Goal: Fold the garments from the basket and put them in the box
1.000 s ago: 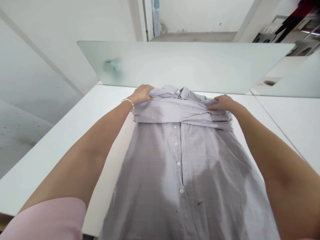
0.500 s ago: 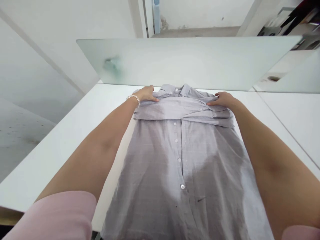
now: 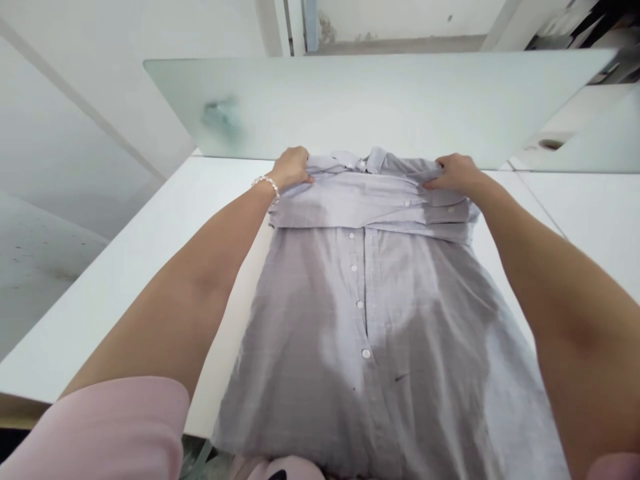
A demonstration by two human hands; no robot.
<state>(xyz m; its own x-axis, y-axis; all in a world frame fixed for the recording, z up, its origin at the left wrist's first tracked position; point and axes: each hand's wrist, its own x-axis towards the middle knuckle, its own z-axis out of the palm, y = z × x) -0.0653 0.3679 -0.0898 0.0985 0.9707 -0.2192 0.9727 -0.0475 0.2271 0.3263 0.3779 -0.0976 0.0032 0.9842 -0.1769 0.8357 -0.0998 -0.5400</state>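
A pale grey button-up shirt (image 3: 360,313) lies front-up on a white table (image 3: 125,267), its collar at the far end and its hem hanging over the near edge. Both sleeves are folded across the chest as a band (image 3: 370,203). My left hand (image 3: 291,167), with a bead bracelet on the wrist, is closed on the fabric at the left shoulder. At the right shoulder, my right hand (image 3: 457,173) is likewise closed on the cloth.
A frosted glass divider (image 3: 350,107) stands along the table's far edge, just behind the collar. Another white desk (image 3: 590,213) adjoins on the right. A white wall runs along the left side.
Both hands went from resting flat on the folded sleeves to gripping the shoulders near the collar, and the shirt top shifted slightly farther away.
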